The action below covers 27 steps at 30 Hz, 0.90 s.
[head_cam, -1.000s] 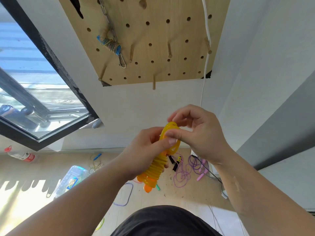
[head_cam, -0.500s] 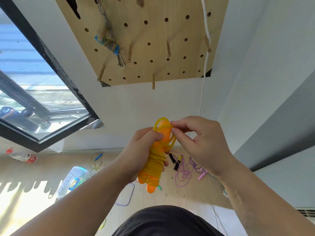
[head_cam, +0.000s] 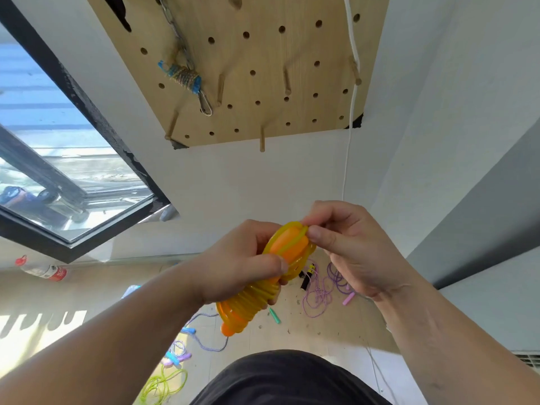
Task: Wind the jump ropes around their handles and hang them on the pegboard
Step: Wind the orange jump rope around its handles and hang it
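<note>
Wound yellow rope (head_cam: 257, 299) — left hand (head_cam: 236, 267) grips, right hand (head_cam: 353, 252) pinches loop; bottle (head_cam: 41, 268) label blurred.

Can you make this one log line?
left hand: grips wound yellow rope | right hand: pinches its top loop | pegboard: not hung

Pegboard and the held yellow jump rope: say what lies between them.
Head view: only bare white wall lies between the pegboard and the yellow jump rope; a white cord hangs just to the right.
</note>
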Tool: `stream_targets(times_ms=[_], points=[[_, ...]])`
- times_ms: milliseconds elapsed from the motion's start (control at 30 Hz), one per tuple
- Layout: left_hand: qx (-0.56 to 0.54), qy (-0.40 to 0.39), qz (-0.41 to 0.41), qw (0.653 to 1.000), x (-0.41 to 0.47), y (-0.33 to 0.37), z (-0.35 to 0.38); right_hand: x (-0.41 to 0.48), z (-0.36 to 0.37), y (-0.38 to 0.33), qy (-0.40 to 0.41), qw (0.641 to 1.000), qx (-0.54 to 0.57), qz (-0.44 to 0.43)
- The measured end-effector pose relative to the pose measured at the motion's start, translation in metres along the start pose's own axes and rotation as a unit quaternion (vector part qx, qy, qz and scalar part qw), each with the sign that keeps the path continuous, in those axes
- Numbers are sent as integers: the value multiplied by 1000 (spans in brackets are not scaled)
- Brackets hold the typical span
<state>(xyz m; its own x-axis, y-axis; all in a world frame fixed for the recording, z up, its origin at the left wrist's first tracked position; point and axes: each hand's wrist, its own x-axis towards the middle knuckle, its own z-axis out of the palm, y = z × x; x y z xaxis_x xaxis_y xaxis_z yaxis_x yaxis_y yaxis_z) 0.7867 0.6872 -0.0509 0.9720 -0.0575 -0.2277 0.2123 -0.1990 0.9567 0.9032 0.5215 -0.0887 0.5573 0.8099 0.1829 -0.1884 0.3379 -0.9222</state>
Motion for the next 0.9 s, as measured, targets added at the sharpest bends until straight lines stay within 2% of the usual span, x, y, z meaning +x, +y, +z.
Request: stream_targets(times_ms=[67, 167, 233, 333, 400, 533, 600, 733, 833, 900], points=[[36, -15, 15, 999, 0, 1, -3, 0, 0, 1, -8, 1000, 17, 11], [31, -52, 16, 998, 2, 2, -10, 0, 0, 3, -3, 1000, 8, 1], [-1, -74, 14, 997, 3, 0, -12, 1, 4, 2, 8, 1000, 11, -9], [-105, -71, -13, 992, 6, -5, -9, 6, 10, 3, 56, 998, -3, -11], [-131, -24, -22, 991, 9, -7, -4, 11, 14, 5, 98, 995, -8, -13], [-55, 145, -25, 988, 20, -7, 10, 18, 18, 10, 157, 987, -1, 11], [-14, 225, -35, 974, 23, -8, 19, 18, 21, 15, 179, 984, -4, 20], [-12, 357, -12, 934, 25, -9, 38, 20, 30, 18, 234, 972, -12, 17], [-38, 383, 12, 923, 27, -8, 45, 24, 33, 17, 288, 958, -20, -2], [-37, 394, 46, 917, 27, -10, 49, 26, 37, 17, 292, 956, -34, -12]])
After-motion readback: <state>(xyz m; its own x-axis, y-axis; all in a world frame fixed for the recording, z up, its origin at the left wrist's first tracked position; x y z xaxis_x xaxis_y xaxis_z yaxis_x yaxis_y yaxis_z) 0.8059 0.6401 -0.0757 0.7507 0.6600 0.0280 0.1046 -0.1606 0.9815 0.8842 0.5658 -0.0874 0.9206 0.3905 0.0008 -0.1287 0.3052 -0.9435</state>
